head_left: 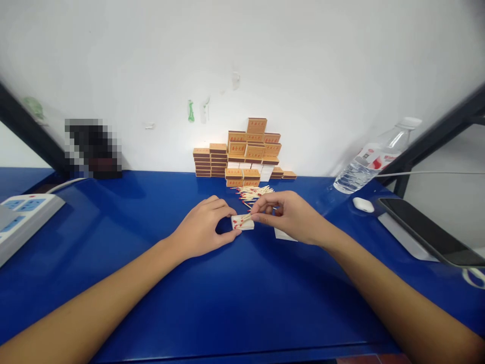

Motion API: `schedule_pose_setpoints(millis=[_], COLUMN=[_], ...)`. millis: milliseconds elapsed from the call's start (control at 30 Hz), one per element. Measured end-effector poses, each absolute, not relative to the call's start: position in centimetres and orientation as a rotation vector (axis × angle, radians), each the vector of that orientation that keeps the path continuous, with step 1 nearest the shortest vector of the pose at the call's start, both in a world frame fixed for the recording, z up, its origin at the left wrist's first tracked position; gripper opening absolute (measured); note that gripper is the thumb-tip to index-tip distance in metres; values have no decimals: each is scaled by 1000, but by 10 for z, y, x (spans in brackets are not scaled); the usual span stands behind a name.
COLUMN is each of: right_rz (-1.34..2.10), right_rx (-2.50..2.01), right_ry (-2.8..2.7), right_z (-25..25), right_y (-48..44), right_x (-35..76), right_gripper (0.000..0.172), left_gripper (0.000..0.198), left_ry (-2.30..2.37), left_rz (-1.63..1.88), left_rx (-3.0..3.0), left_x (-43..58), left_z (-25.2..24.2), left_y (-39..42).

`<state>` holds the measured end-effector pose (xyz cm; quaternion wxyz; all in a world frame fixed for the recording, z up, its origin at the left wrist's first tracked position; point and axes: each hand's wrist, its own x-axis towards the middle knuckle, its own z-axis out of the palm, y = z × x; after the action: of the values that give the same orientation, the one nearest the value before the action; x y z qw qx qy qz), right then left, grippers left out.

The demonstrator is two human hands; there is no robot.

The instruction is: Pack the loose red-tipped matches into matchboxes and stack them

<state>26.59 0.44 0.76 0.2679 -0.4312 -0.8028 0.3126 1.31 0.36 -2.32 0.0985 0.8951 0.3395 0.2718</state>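
A small white matchbox tray (248,225) lies on the blue table with a few red-tipped matches in it. My left hand (204,226) grips the tray's left end between thumb and fingers. Over the tray's right side, my right hand (290,215) pinches matches by their pale ends, red heads pointing left into the tray. Behind it is a loose pile of matches (255,193), partly hidden by my right hand. A white paper or tray (284,235) shows beneath my right hand.
Stacked matchboxes (254,150) stand against the wall. To the right are a water bottle (373,156), a white earphone case (362,205) and a dark phone (432,230). A power strip (28,217) lies at the left, near a blurred dark object (96,149).
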Motion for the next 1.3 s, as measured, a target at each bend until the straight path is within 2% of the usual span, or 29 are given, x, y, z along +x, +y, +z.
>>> schedule_pose_setpoints(millis=[200,300,600,800,933,1033,1300], right_rz=[478,392,327,484,419,382,430], right_rx=[-1136,-1171,-1180,-1067,-1080,-1142,-1101], right_ry=[-2258,-2278,-2280,-2319,-2361,-2386,-2384], right_z=[-10,-10,7,-7,-13,-12,-7], right_y=[10,13,10,8,10,10,7], right_x=[266,269,271,266,268,269,265], right_gripper=[7,7,10,8,11,7,9], left_gripper=[20,20,23,22,23,24,20], left_ry=[1005,987,992,996,998,1000,993], left_rz=[795,806,791,781,773,774,775], left_rx=[2655,2661,2661,2653,2654,2649,2641], left_x=[14,14,14,13,13,13,14], left_z=[-24,-24,-25,-25,-26,-25,-24], left_y=[4,4,5,3,3,3,4])
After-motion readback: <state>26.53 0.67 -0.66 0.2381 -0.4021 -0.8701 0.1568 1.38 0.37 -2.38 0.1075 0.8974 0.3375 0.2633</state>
